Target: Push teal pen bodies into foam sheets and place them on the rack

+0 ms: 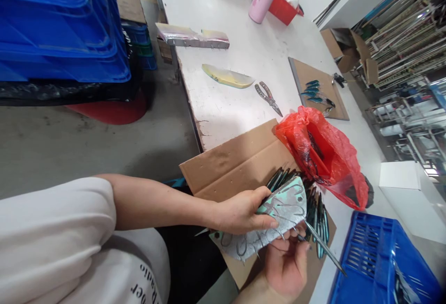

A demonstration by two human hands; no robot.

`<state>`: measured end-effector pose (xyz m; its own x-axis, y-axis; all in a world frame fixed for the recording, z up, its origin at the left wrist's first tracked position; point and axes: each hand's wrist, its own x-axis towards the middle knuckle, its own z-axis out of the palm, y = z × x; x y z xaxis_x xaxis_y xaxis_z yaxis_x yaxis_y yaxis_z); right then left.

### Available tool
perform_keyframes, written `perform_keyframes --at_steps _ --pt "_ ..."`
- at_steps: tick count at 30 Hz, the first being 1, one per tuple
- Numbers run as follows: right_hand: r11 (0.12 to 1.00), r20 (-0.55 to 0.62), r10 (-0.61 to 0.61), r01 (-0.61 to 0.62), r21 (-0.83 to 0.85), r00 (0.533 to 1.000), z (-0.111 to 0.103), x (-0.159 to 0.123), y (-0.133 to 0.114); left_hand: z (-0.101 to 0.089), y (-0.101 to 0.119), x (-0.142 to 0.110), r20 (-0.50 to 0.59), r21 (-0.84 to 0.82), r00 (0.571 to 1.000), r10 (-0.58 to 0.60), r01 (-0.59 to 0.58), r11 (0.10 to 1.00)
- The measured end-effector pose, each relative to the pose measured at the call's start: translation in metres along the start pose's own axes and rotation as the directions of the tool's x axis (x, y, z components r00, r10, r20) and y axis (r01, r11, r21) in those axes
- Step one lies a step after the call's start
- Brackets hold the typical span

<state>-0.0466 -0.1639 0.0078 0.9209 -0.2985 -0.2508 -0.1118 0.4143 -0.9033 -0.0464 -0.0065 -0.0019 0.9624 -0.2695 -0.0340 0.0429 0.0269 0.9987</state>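
My left hand [244, 209] grips a curved metal plate [278, 211], silver with teal patches, with its thumb on top. Thin wire hooks or spikes stick out along the plate's lower edge. Against that same edge is my right hand [287, 267], palm up and fingers curled in; a small dark item shows at its fingertips, too hidden to name. A thin metal rod [325, 248] juts from beside the plate toward the lower right. Slim dark teal pieces [318, 218] lie in a bunch behind the plate, on a cardboard sheet [230, 167].
An open red plastic bag [327, 151] sits beyond the plate, with a blue crate [369, 248] at the lower right. Pliers [268, 99], a yellowish curved piece [228, 76] and a board [331, 81] with small teal pieces rest on the white table [226, 118]. Blue bins [62, 30] are stacked leftward.
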Motion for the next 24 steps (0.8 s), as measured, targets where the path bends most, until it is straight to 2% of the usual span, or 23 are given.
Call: perform_keyframes --at_steps 8,15,24 --pt "1.0 -0.013 -0.005 0.005 0.022 1.0 -0.0012 0.0009 0.0007 0.0004 0.0003 -0.0003 -0.011 0.004 1.0 0.003 -0.003 1.0" --pt "0.996 -0.084 -0.07 0.074 0.043 0.994 -0.0074 0.0007 0.0041 -0.0007 0.0007 -0.0001 -0.004 0.018 1.0 0.001 -0.001 1.0" --pt "0.997 -0.026 -0.08 0.08 0.008 0.996 -0.0025 0.0001 0.0029 -0.0003 0.0001 -0.0007 -0.01 0.021 1.0 0.004 -0.004 1.0"
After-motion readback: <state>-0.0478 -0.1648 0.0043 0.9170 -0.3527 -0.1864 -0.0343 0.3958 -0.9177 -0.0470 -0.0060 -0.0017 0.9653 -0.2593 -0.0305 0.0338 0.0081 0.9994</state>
